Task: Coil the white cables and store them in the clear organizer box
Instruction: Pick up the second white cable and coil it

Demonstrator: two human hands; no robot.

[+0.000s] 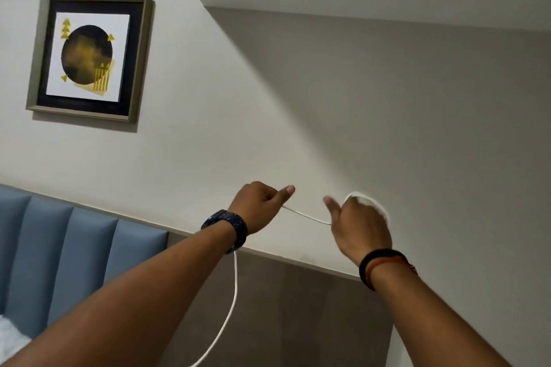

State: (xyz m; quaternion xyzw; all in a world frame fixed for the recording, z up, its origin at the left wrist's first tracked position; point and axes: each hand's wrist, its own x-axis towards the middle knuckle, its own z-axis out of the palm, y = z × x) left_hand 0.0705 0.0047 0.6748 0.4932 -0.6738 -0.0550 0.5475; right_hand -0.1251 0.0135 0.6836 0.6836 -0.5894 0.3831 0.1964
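Note:
A white cable (307, 216) stretches between both raised hands in front of the wall. My left hand (259, 205), with a dark watch on its wrist, pinches the cable; a long tail hangs down from under that wrist toward the bottom edge. My right hand (357, 226), with black and red bands on its wrist, holds several white loops that curve over its far side. The clear organizer box is not in view.
A framed picture (89, 56) hangs on the wall at the upper left. A blue padded headboard (59, 253) runs along the lower left, with a bit of white bedding (12, 337) at the corner. A brown wall panel (298, 307) lies below the hands.

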